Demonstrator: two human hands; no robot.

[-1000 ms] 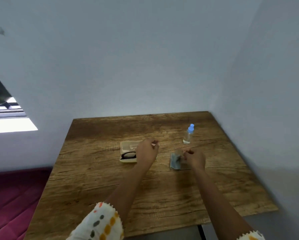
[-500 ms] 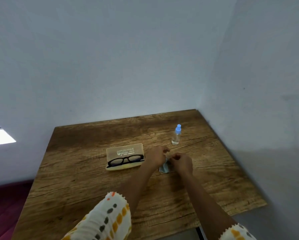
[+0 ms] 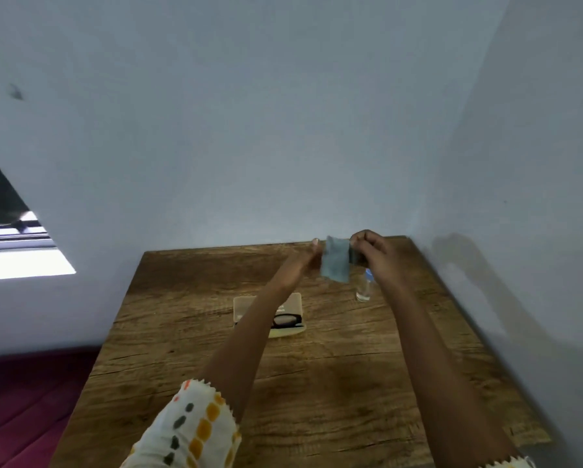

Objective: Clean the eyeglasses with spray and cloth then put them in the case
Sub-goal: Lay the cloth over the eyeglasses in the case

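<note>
1. Eyeglasses (image 3: 286,321) lie on top of the case (image 3: 243,305) near the middle of the table (image 3: 182,332), their left half hidden by the left forearm.
2. The cloth (image 3: 334,262) hangs raised over the far edge. The left hand (image 3: 307,256) pinches its 9 o'clock edge and the right hand (image 3: 368,248) is clenched on its 3 o'clock edge.
3. From the cloth, the glasses sit at about 7 o'clock, with their long axis running 9 to 3. The left hand is nearer.
4. The spray bottle (image 3: 363,290) stands at 6 o'clock from the right hand, likely that hand's pick.

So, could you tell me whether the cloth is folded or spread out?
Spread: the cloth hangs open as a flat sheet, held between the left hand and right hand.
</note>
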